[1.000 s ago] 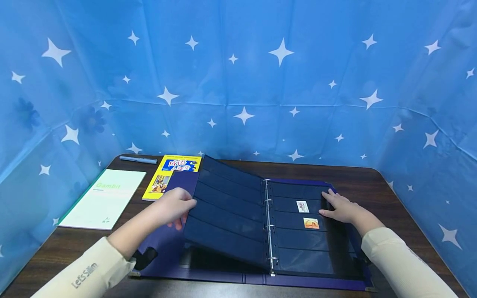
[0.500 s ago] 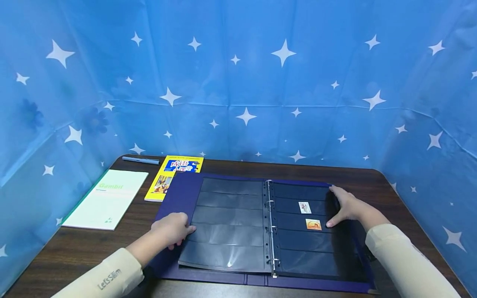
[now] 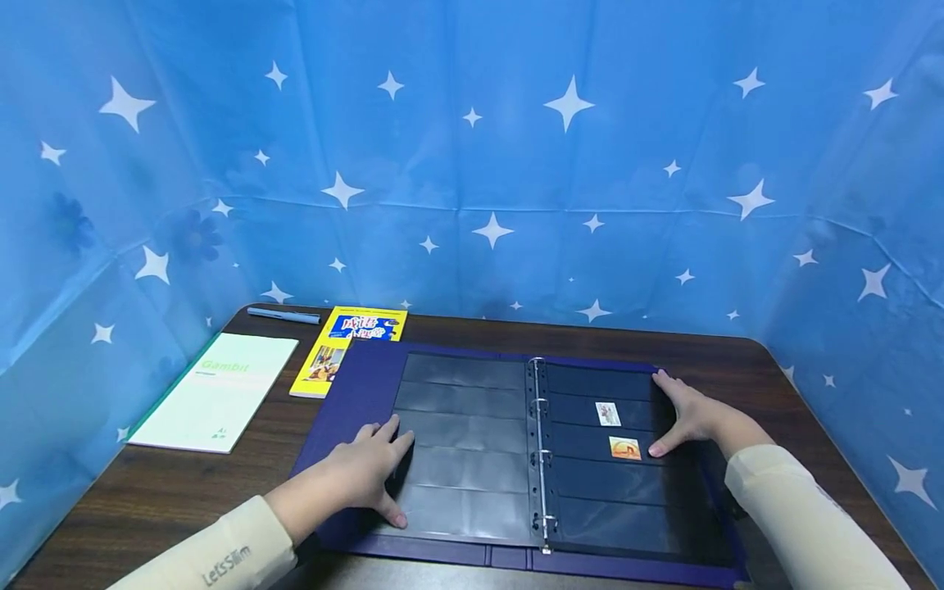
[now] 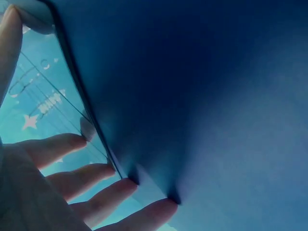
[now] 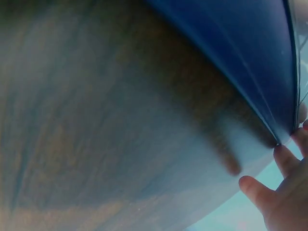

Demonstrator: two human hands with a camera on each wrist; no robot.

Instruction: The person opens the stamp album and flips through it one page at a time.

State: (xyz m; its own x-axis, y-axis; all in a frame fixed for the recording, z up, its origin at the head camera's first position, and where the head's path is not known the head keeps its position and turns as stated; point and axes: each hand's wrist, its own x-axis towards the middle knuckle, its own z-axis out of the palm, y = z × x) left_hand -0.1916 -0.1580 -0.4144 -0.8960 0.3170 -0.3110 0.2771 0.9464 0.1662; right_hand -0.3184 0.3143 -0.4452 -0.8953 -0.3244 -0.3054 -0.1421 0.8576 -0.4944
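Observation:
A purple ring-binder stamp album point(image 3: 372, 369) lies spread out on the table, black pocket pages on both sides of its metal rings point(image 3: 542, 475). My left hand point(image 3: 354, 471) rests with spread fingers on the outer edge of the left page point(image 3: 465, 426); in the left wrist view some fingertips point(image 4: 166, 206) touch the cover beside that page. Two small stamps, one whitish point(image 3: 608, 414) and one orange point(image 3: 624, 448), sit in pockets of the right page point(image 3: 612, 487). My right hand point(image 3: 701, 414) spans that page's outer edge, thumb over the page and fingers at the cover's upper right.
To the left lies a pale green Gambit notebook point(image 3: 217, 389). A yellow book point(image 3: 324, 360) is partly under the album's upper left corner. Behind them a blue pen point(image 3: 283, 315) lies near the table's back edge. A starry blue curtain point(image 3: 472, 164) surrounds the table point(image 3: 590, 338).
The raised page has come down flat on the left side. My left hand has let go of its edge and now lies spread on it. My right hand stays near the right page's edge.

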